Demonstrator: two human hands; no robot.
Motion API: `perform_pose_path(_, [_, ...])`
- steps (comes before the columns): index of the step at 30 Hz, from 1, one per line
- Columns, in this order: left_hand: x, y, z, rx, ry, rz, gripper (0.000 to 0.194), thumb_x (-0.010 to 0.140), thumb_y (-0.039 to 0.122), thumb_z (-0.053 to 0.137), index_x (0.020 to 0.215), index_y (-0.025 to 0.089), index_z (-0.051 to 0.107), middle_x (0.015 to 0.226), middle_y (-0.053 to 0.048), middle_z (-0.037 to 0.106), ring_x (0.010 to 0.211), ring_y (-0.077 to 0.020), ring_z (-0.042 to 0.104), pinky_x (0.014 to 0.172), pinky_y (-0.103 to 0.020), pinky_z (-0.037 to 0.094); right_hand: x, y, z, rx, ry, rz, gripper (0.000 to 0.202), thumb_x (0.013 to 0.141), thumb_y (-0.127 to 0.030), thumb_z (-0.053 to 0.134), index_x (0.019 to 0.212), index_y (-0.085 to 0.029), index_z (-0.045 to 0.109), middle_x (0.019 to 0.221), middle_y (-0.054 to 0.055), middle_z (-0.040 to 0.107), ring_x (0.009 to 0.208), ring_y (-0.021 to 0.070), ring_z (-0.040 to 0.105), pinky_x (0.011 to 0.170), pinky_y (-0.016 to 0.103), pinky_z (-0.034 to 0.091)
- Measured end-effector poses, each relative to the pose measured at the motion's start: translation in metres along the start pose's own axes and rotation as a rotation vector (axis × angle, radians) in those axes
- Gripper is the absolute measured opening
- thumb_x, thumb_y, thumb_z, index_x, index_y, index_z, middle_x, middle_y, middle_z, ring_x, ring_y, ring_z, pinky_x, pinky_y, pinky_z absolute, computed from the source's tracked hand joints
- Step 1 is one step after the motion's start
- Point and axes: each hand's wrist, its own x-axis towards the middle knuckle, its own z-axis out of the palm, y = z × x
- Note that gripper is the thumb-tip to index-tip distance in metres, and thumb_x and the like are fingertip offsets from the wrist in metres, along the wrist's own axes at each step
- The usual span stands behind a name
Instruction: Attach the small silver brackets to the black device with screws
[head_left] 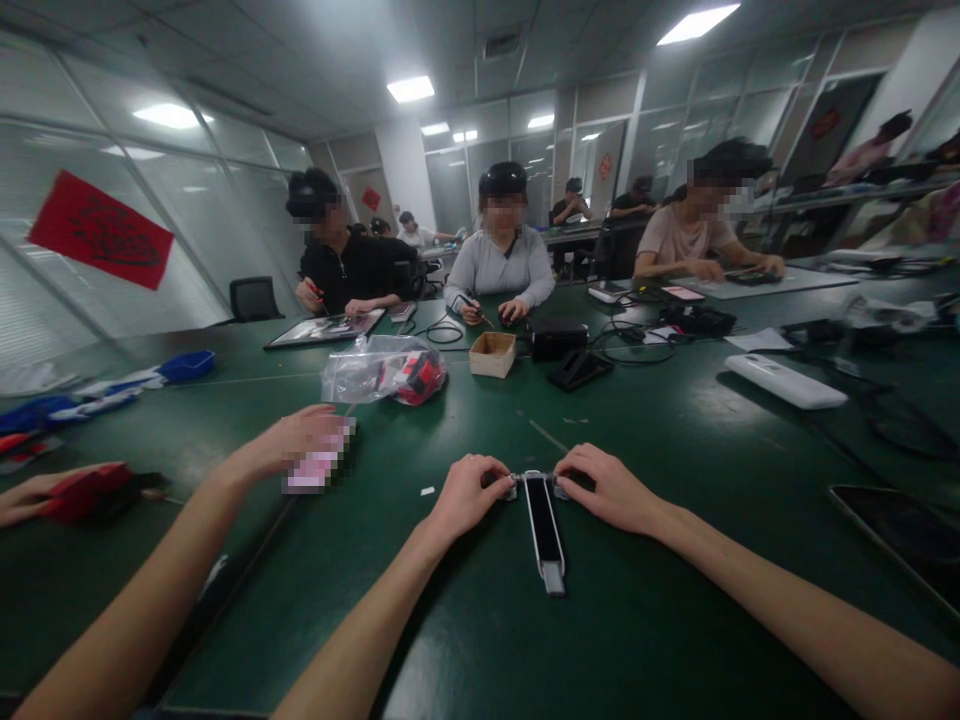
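In front of me on the green table (480, 650) lies a slim, long piece (545, 525) with a black face, a white rim and a grey tab at its near end. My left hand (470, 493) is closed in a pinch at its far left corner, on a small grey part (512, 488). At the far right corner my right hand (604, 487) pinches a similar small grey part (560, 488). What exactly these parts are is too small to tell, and the fingertips partly hide them. The long piece rests between both hands.
At left, a co-worker's hand (307, 440) lies on a pink phone-like item (321, 468); another hand grips a red object (88, 492). Ahead are a plastic bag (356, 368), a small box (493, 355) and black stands (579, 370). Right are a white device (786, 382) and a dark tablet (900, 540).
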Motion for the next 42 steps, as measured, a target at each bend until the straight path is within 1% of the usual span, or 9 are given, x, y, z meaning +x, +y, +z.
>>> perform_pose_path(4, [-0.006, -0.044, -0.111, -0.005, 0.027, -0.087, 0.021, 0.078, 0.034, 0.061, 0.060, 0.023, 0.064, 0.055, 0.003, 0.058, 0.071, -0.0165, 0.060, 0.068, -0.029, 0.047, 0.000, 0.000, 0.000, 0.003, -0.003, 0.010, 0.023, 0.088, -0.037, 0.048, 0.093, -0.021, 0.064, 0.094, 0.006, 0.061, 0.087, 0.0196, 0.054, 0.077, 0.038, 0.047])
perform_pose_path(6, [-0.008, -0.067, -0.144, -0.051, 0.032, -0.268, 0.009, 0.078, 0.029, 0.063, 0.071, 0.026, 0.068, 0.056, 0.004, 0.058, 0.068, -0.0153, 0.060, 0.066, -0.028, 0.047, 0.000, 0.001, 0.001, 0.000, -0.004, 0.008, 0.023, 0.088, -0.037, 0.048, 0.094, -0.021, 0.063, 0.094, 0.006, 0.061, 0.087, 0.0194, 0.054, 0.076, 0.038, 0.047])
perform_pose_path(7, [-0.009, -0.073, -0.147, -0.051, 0.041, -0.301, 0.008, 0.080, 0.026, 0.061, 0.078, 0.026, 0.069, 0.057, 0.004, 0.058, 0.065, -0.0151, 0.060, 0.064, -0.029, 0.047, 0.000, 0.001, 0.001, 0.001, -0.007, 0.010, 0.023, 0.088, -0.037, 0.048, 0.094, -0.021, 0.063, 0.094, 0.006, 0.060, 0.087, 0.0192, 0.054, 0.076, 0.038, 0.047])
perform_pose_path(9, [-0.013, -0.075, -0.126, -0.032, 0.109, -0.270, 0.013, 0.084, 0.027, 0.056, 0.089, 0.025, 0.068, 0.065, 0.002, 0.062, 0.068, -0.0148, 0.060, 0.063, -0.028, 0.047, 0.000, 0.001, 0.000, 0.005, -0.008, 0.012, 0.024, 0.088, -0.037, 0.048, 0.094, -0.020, 0.063, 0.094, 0.006, 0.060, 0.087, 0.0191, 0.054, 0.075, 0.037, 0.047])
perform_pose_path(11, [-0.016, -0.062, -0.080, 0.066, 0.210, -0.080, 0.018, 0.090, 0.029, 0.050, 0.099, 0.024, 0.065, 0.085, -0.002, 0.065, 0.083, -0.0169, 0.060, 0.070, -0.031, 0.049, 0.000, 0.001, 0.000, 0.009, -0.007, 0.006, 0.024, 0.088, -0.037, 0.047, 0.093, -0.020, 0.064, 0.094, 0.006, 0.061, 0.087, 0.0190, 0.054, 0.075, 0.037, 0.047])
perform_pose_path(15, [-0.009, -0.028, 0.011, 0.080, 0.098, 0.020, 0.027, 0.091, 0.032, 0.050, 0.113, 0.018, 0.055, 0.117, -0.008, 0.055, 0.098, -0.0196, 0.057, 0.083, -0.039, 0.050, 0.000, 0.001, 0.001, -0.001, 0.007, -0.009, 0.023, 0.088, -0.036, 0.048, 0.093, -0.020, 0.064, 0.092, 0.006, 0.061, 0.086, 0.0186, 0.054, 0.075, 0.036, 0.046])
perform_pose_path(18, [0.002, -0.014, 0.041, 0.092, 0.029, 0.074, 0.029, 0.091, 0.032, 0.052, 0.115, 0.016, 0.054, 0.116, -0.008, 0.055, 0.098, -0.0205, 0.057, 0.082, -0.040, 0.050, 0.000, 0.001, 0.002, -0.016, 0.018, -0.022, 0.022, 0.088, -0.034, 0.049, 0.092, -0.019, 0.064, 0.091, 0.006, 0.061, 0.086, 0.0185, 0.053, 0.076, 0.036, 0.046])
perform_pose_path(25, [0.009, -0.009, 0.048, 0.227, -0.080, 0.209, 0.025, 0.093, 0.031, 0.044, 0.089, 0.019, 0.066, 0.084, -0.003, 0.066, 0.079, -0.0161, 0.058, 0.074, -0.027, 0.043, 0.000, 0.002, 0.001, -0.008, 0.011, -0.013, 0.022, 0.088, -0.034, 0.048, 0.093, -0.019, 0.064, 0.093, 0.006, 0.060, 0.086, 0.0184, 0.054, 0.076, 0.036, 0.046])
perform_pose_path(42, [0.005, 0.001, 0.044, 0.359, -0.106, 0.211, 0.020, 0.091, 0.028, 0.047, 0.090, 0.021, 0.065, 0.090, -0.003, 0.063, 0.086, -0.0173, 0.055, 0.075, -0.029, 0.039, 0.000, 0.004, 0.002, 0.015, 0.014, -0.003, 0.022, 0.088, -0.035, 0.049, 0.093, -0.020, 0.064, 0.093, 0.006, 0.060, 0.085, 0.0180, 0.054, 0.075, 0.036, 0.046])
